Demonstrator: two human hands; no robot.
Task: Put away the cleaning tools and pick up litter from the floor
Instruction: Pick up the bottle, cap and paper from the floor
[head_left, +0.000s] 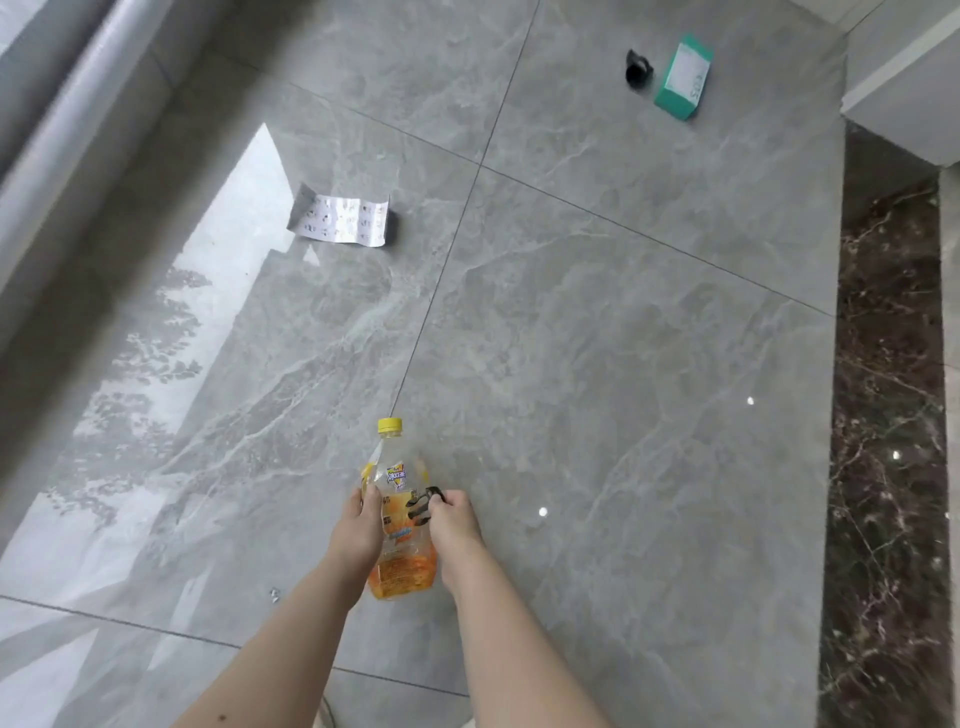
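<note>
I have the clear plastic bottle with the yellow cap and orange label (397, 512) between both hands, its long axis running straight away from me, cap at the far end. My left hand (358, 530) wraps the left flank, fingers (370, 496) curled closed against the label; my right hand (453, 525) closes on the right flank, and something black (425, 503) sits at its fingertips that I cannot make out. The bottle looks thin-walled and light, with a little orange liquid pooled at the near end.

Further out on the glossy grey marbled tile floor (623, 338), the flat printed slip of white paper (340, 219) lies ahead and to my left, so my left hand is nearer. The green-and-white cardboard box (683, 78) and the small black object (638, 68) beside it lie far ahead on the right.
</note>
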